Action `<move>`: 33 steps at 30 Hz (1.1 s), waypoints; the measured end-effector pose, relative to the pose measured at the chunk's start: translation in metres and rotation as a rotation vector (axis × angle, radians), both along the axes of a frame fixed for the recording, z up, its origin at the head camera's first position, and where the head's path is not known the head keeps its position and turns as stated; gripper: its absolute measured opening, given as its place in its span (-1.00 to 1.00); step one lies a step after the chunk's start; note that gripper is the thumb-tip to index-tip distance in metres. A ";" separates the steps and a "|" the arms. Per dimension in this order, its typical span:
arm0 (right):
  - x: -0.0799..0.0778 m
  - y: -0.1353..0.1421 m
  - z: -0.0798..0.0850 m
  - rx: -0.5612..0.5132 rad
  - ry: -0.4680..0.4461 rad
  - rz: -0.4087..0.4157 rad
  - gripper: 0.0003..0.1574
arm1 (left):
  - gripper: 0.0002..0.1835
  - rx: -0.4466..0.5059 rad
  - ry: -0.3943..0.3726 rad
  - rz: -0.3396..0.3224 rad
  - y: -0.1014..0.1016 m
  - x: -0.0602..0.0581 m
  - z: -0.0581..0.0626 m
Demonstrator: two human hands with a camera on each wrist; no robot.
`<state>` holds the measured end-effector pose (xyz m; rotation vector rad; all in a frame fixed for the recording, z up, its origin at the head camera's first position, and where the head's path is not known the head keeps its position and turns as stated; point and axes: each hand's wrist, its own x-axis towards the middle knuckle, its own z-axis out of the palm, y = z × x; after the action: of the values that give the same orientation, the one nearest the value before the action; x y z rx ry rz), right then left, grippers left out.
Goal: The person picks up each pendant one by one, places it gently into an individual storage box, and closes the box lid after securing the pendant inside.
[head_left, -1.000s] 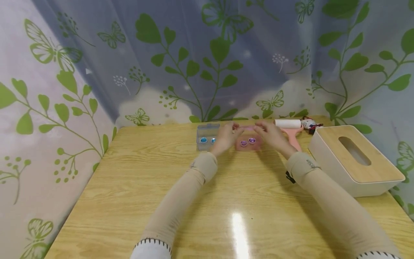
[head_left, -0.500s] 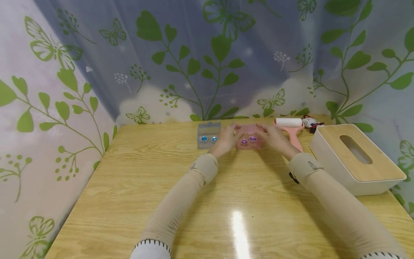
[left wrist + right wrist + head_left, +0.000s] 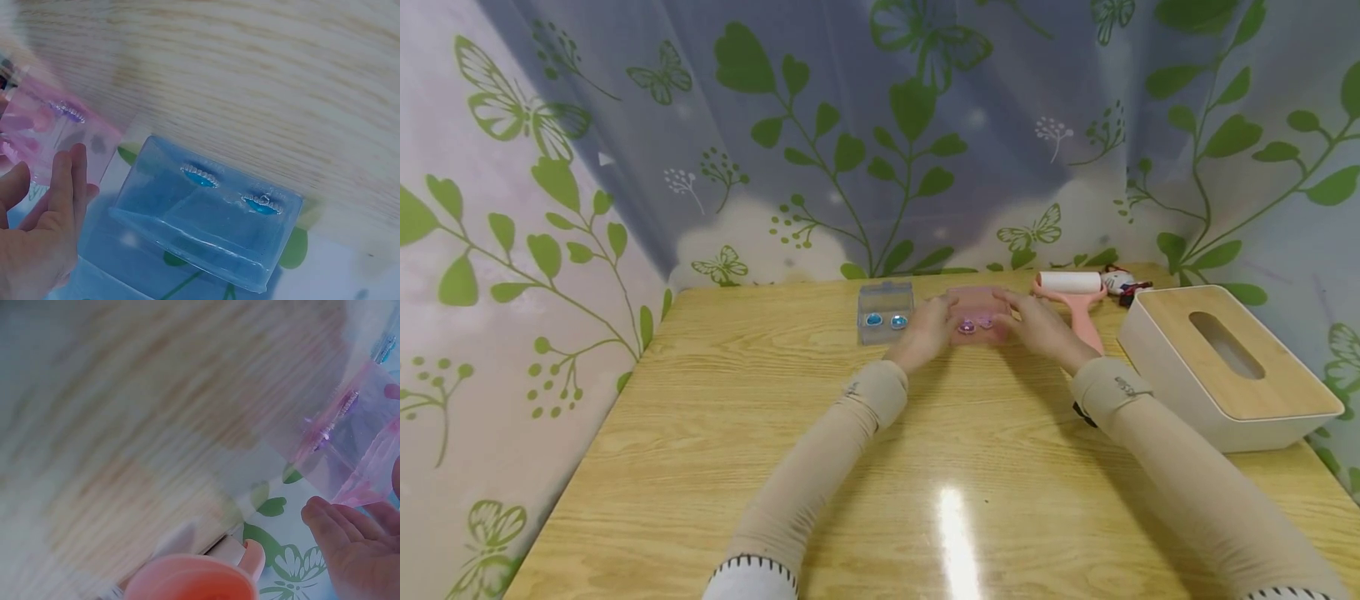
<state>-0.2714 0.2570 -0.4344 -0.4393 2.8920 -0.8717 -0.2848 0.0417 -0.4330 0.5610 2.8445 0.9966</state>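
A see-through pink case (image 3: 979, 305) with two purple gem earrings (image 3: 967, 327) sits at the back of the table. My left hand (image 3: 927, 327) is at its left side and my right hand (image 3: 1037, 323) at its right. In the left wrist view the left fingers (image 3: 67, 187) are straight, the thumb apart from them. The right fingers (image 3: 337, 519) are also extended, tips close to the pink plastic in the right wrist view. Left of the left hand stands a see-through blue case (image 3: 886, 333) with two blue gem earrings (image 3: 874, 320).
Right of my right hand lies a lint roller (image 3: 1070, 283) with a pink handle, beside a small doll (image 3: 1120, 282). A white tissue box (image 3: 1225, 367) with a wooden top is at the right. A patterned curtain (image 3: 820, 183) hangs behind the table.
Pink plastic now covers the purple earrings, which look paler than before. Both hands have shifted slightly, staying at either side of the pink case. The blue case has stayed put.
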 end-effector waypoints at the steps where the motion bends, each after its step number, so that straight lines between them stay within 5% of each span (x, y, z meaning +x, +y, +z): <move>1: 0.000 0.000 0.000 -0.001 -0.002 -0.001 -0.26 | -0.51 -0.006 0.004 0.004 0.000 0.000 0.000; 24: -0.003 0.000 -0.011 0.064 0.126 0.024 -0.37 | -0.62 -0.132 0.110 -0.014 0.004 0.003 -0.006; 29: -0.005 0.004 -0.011 0.025 0.069 0.030 -0.31 | -0.53 -0.118 0.037 -0.010 0.005 0.003 -0.001; 33: -0.004 0.002 0.001 -0.080 0.048 -0.014 -0.21 | -0.44 -0.003 -0.005 -0.001 -0.001 0.005 0.021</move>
<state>-0.2758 0.2594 -0.4331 -0.4541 2.9152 -0.9951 -0.2794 0.0405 -0.4122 0.5594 2.8408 0.9922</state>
